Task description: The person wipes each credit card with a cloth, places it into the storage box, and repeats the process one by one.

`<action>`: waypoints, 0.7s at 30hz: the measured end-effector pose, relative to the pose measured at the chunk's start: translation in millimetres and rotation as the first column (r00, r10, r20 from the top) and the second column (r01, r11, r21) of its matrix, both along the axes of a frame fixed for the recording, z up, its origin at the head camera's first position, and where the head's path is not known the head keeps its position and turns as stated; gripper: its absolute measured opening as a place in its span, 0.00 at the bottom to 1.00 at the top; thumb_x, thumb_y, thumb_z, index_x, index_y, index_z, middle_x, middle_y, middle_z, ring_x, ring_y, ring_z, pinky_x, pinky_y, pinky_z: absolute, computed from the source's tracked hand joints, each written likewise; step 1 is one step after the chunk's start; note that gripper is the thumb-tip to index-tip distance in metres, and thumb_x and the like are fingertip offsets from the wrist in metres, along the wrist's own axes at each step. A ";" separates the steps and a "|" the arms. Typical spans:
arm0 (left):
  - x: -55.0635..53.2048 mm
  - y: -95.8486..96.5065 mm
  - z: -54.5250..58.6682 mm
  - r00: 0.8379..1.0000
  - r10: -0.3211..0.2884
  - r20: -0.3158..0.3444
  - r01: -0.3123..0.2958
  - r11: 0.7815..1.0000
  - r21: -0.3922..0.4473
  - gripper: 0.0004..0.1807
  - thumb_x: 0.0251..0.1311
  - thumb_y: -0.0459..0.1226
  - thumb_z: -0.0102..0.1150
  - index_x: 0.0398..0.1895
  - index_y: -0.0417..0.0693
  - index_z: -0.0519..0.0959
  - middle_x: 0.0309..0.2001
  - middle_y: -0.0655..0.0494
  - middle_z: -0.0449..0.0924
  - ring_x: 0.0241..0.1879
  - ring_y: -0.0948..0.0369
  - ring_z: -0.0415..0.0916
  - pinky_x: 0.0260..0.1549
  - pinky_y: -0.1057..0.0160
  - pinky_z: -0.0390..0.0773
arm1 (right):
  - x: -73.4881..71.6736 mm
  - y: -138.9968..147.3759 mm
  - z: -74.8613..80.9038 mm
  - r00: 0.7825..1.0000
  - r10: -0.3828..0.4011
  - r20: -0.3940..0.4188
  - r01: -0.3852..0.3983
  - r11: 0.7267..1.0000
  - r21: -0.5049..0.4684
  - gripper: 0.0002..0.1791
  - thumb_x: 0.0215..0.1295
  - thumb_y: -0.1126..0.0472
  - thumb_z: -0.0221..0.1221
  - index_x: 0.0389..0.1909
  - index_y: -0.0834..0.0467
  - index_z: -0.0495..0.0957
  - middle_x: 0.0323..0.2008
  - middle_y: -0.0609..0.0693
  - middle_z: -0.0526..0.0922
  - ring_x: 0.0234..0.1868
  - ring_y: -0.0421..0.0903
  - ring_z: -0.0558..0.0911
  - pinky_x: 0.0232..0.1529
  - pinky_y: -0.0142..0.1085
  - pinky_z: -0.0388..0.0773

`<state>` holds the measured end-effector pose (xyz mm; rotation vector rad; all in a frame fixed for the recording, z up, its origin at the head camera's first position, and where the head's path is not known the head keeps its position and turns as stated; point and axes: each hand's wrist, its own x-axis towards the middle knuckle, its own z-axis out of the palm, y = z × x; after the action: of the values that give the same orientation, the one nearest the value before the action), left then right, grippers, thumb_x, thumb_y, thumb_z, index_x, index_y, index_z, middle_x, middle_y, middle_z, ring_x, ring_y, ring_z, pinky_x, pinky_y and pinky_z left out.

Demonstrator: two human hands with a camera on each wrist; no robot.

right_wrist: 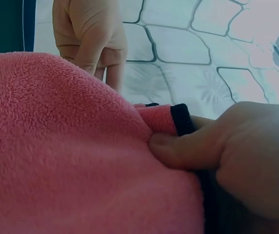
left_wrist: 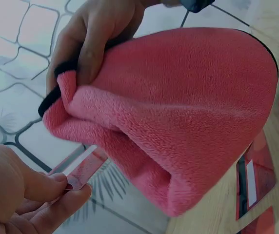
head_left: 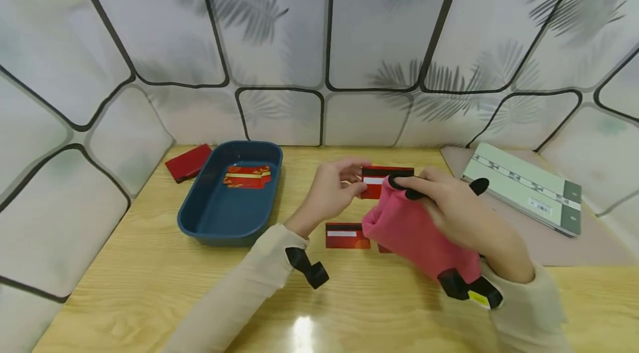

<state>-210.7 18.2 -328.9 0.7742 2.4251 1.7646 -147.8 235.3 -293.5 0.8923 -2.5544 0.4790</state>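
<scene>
My left hand [head_left: 324, 192] pinches the left end of a red bank card [head_left: 388, 171] with a black stripe and a white strip, held up off the table. My right hand [head_left: 456, 211] grips a folded pink cloth [head_left: 419, 236] with black edging. The cloth hangs below the fingers and covers the card's lower right part in the head view. From the left wrist, the card [left_wrist: 87, 168] shows between thumb and fingers, beside the plush cloth [left_wrist: 193, 87]. Beneath lies another red card [head_left: 348, 237] on the table; one more [head_left: 383, 249] is mostly hidden by the cloth.
To the left stands a blue tray [head_left: 219, 222] with several red and gold cards [head_left: 247, 176] inside. A dark red flat item [head_left: 188, 163] lies behind its left side. At the right, a green notebook [head_left: 524, 189] rests on a pinkish mat [head_left: 584, 247]. A patterned backdrop closes off the rear.
</scene>
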 end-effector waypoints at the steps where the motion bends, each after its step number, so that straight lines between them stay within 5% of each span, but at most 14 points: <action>1: 2.1 0.8 0.2 1.000 -0.010 0.000 0.010 1.000 -0.013 0.21 0.57 0.23 0.60 0.56 0.39 0.78 0.44 0.42 0.82 0.38 0.56 0.82 0.31 0.70 0.81 | -0.3 -0.4 -1.4 1.000 0.019 -0.006 -0.019 1.000 0.000 0.23 0.54 0.78 0.58 0.50 0.57 0.82 0.31 0.45 0.75 0.31 0.41 0.73 0.32 0.37 0.73; 7: 12.2 -0.8 1.7 0.998 -0.064 0.012 0.064 0.997 -0.052 0.22 0.59 0.23 0.57 0.58 0.41 0.76 0.45 0.44 0.81 0.35 0.59 0.82 0.29 0.70 0.80 | -7.1 -9.8 -9.8 0.991 0.103 -0.088 -0.102 0.995 0.012 0.28 0.47 0.82 0.55 0.46 0.57 0.84 0.27 0.45 0.74 0.27 0.41 0.72 0.31 0.37 0.72; 16: 19.3 0.8 6.7 0.993 -0.107 -0.039 0.104 0.991 -0.090 0.21 0.59 0.21 0.53 0.57 0.38 0.76 0.44 0.44 0.83 0.29 0.63 0.80 0.23 0.72 0.77 | -2.6 -21.3 -9.9 0.999 -0.024 -0.041 0.029 0.993 0.112 0.24 0.56 0.77 0.53 0.48 0.52 0.83 0.25 0.46 0.71 0.21 0.42 0.67 0.24 0.34 0.66; 21: 22.6 -1.1 8.6 0.996 -0.090 0.002 0.090 0.995 -0.029 0.21 0.58 0.20 0.52 0.55 0.37 0.77 0.42 0.43 0.82 0.29 0.63 0.79 0.26 0.67 0.81 | -3.3 -22.0 -13.1 0.998 0.005 -0.064 -0.001 0.998 0.060 0.25 0.53 0.79 0.53 0.47 0.54 0.83 0.25 0.48 0.75 0.23 0.44 0.72 0.25 0.36 0.71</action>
<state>-188.1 17.1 -320.3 0.8654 2.3696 1.6930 -151.2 213.3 -306.5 0.9173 -2.5220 0.3698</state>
